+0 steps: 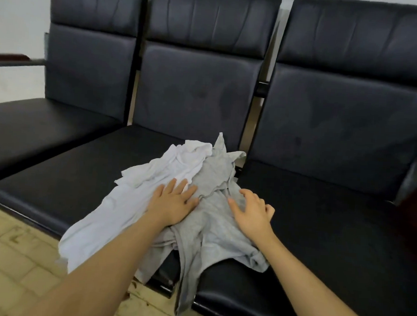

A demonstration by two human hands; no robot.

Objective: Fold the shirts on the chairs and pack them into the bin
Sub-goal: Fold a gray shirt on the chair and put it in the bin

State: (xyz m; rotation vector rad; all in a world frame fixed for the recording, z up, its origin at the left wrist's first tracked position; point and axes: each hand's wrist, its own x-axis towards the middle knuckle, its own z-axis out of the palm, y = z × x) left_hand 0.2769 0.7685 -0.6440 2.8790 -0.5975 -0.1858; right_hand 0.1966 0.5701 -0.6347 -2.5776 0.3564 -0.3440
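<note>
Black chairs [85,175] carry a white shirt [138,192] and grey shirt [214,221] heaped together; left hand [173,204] presses flat, right hand [253,211] hovers released, so lifting one could drag the other floorward.

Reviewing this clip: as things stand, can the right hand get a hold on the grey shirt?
Probably yes. The right hand hovers with fingers spread right over the grey shirt, which lies crumpled and uncovered there; the left hand presses further left, near the white shirt.
</note>
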